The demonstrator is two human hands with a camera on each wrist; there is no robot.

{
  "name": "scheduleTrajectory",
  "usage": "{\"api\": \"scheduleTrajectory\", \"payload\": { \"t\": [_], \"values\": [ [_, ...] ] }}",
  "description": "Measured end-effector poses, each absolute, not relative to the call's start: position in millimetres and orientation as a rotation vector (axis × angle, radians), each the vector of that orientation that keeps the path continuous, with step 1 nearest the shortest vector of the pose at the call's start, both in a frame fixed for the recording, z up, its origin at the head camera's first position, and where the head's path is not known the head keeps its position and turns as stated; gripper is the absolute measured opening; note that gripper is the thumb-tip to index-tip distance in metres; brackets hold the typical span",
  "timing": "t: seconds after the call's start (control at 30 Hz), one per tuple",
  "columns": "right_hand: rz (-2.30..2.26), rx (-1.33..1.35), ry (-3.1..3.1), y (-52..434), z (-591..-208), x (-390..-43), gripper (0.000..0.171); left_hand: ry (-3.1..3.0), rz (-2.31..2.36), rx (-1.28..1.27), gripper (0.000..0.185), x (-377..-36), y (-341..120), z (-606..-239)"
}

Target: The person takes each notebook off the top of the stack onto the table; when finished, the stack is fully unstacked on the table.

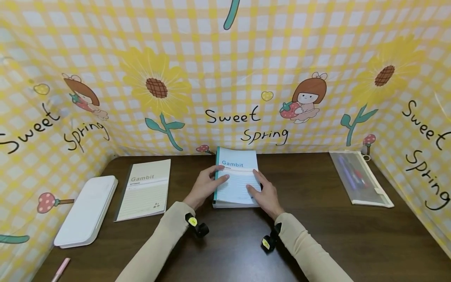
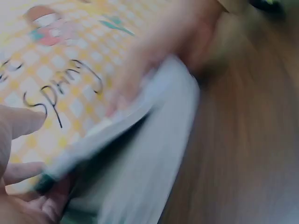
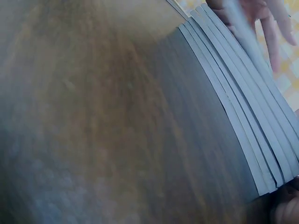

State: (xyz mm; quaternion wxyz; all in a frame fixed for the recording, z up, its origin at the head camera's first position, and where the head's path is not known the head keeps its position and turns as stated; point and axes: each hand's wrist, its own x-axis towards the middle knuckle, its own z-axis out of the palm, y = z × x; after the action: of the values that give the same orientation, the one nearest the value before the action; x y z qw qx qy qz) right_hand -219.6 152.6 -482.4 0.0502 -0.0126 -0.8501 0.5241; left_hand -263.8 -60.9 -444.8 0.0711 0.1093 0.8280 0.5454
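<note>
A notebook with a blue "Gambit" title (image 1: 234,188) and a green spine tops a stack of several notebooks (image 3: 233,102) near the back of the table. My left hand (image 1: 203,186) grips its spine side, thumb over the cover. From the opposite side my right hand (image 1: 266,194) holds it, with the thumb on the cover and the fingers along the edge. The left wrist view is blurred; a dark wedge-shaped gap shows between the top notebook (image 2: 117,123) and the pages below it.
Left of the stack lies another Gambit notebook (image 1: 144,196) with a dark spine. Beyond it are a white case (image 1: 86,211) and a pink pen (image 1: 61,270). A see-through zip pouch (image 1: 352,184) with pens lies at right. Checked cloth (image 1: 225,70) hangs around the wooden table (image 1: 232,250).
</note>
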Motion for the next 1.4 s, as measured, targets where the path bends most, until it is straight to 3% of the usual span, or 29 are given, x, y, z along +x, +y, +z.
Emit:
{"api": "scheduleTrajectory", "payload": {
  "t": [0.1, 0.33, 0.73, 0.93, 1.17, 1.4],
  "values": [
    [1.600, -0.047, -2.593, 153, -482, -219, 0.065, 2.410, 1.671, 0.264, 0.044, -267, -59, -444],
    [1.600, 0.028, -2.581, 156, -483, -218, 0.059, 2.287, 1.758, 0.215, 0.055, -273, -74, -446],
    [1.534, 0.023, -2.594, 162, -481, -219, 0.057, 2.224, 1.899, 0.024, 0.062, -263, -188, -432],
    [1.550, 0.011, -2.614, 156, -484, -218, 0.057, 2.221, 1.854, 0.027, 0.061, -256, -210, -444],
    [1.556, 0.007, -2.625, 153, -488, -218, 0.057, 2.589, 1.407, 0.083, 0.056, -259, -203, -456],
    [1.553, 0.026, -2.587, 156, -483, -218, 0.057, 2.938, 0.837, 0.255, 0.047, -257, -182, -445]
  ]
}}
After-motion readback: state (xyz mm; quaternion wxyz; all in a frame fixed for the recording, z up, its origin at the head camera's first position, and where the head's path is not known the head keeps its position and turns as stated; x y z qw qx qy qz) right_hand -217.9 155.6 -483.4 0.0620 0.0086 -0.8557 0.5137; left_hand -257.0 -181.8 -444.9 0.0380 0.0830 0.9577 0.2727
